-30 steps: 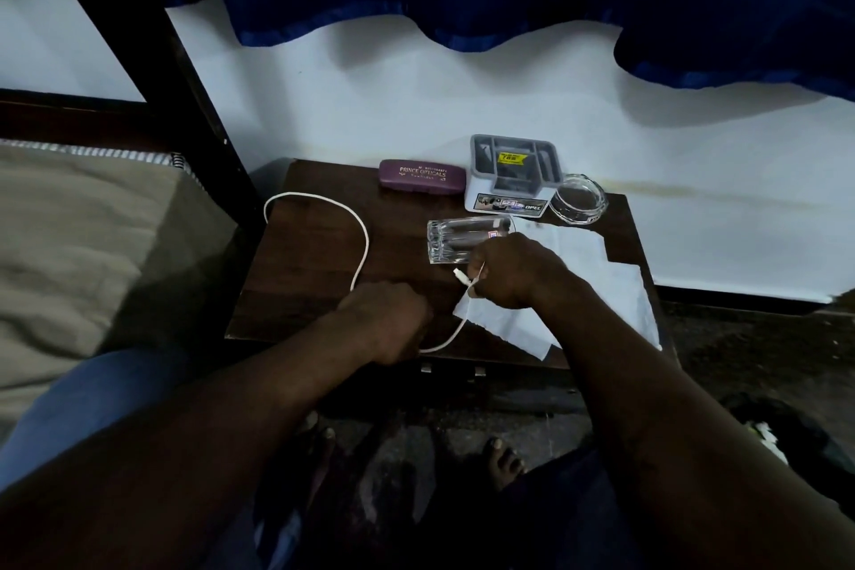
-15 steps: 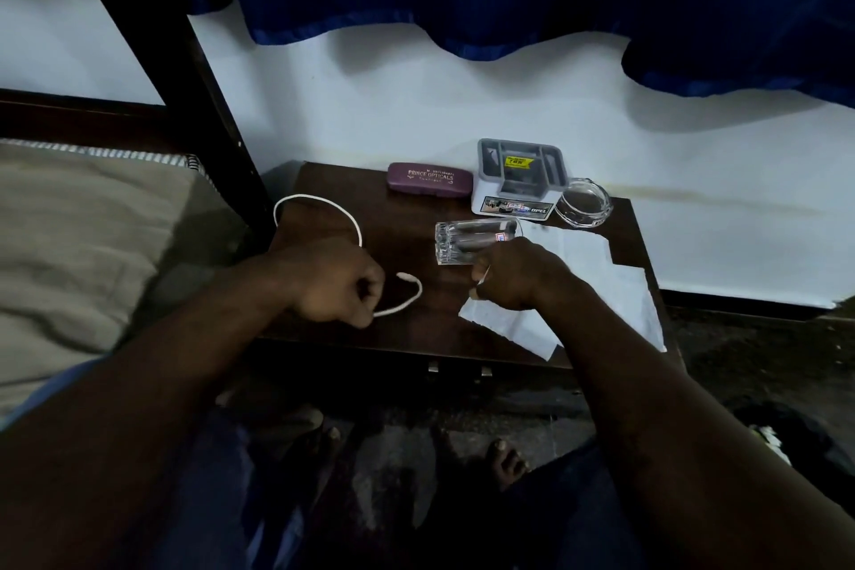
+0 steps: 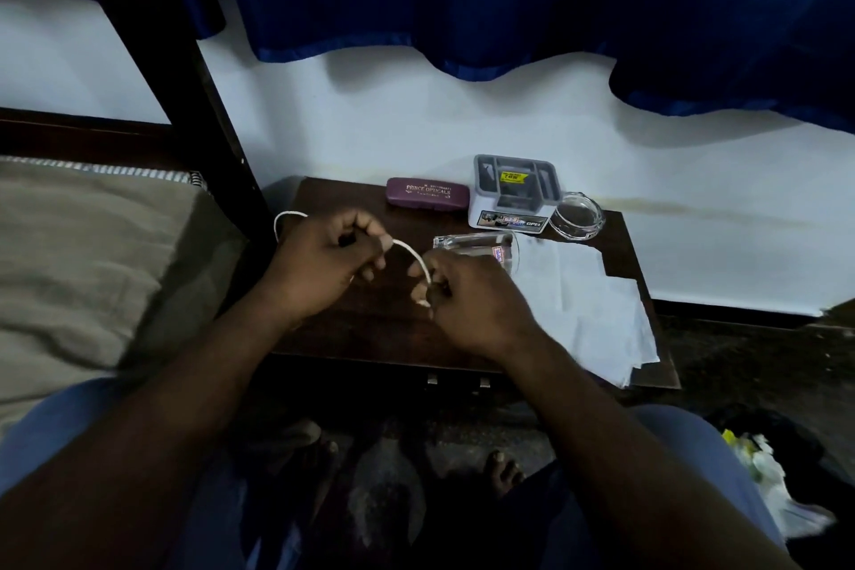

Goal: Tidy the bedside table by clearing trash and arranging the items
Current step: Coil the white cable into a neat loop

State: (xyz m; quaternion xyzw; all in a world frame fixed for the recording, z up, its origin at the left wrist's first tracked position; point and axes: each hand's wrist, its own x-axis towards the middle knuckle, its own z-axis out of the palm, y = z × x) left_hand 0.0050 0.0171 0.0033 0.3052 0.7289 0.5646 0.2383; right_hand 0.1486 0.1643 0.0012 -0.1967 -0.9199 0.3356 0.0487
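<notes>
White cable [image 3: 409, 254] pinched btwn both hands: L [image 3: 324, 264] & R [image 3: 467, 296] fingers closed tight on it.

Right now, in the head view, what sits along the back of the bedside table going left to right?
Maroon glasses case → grey compartment organizer → clear glass ashtray. The tipped-over glass nearer the hands is left out, since it lies in front of that row and overlaps it.

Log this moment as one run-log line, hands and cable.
left hand: shut on white cable | right hand: shut on white cable | cable: held between hands above bedside table | glass tumbler: lying on side
</notes>
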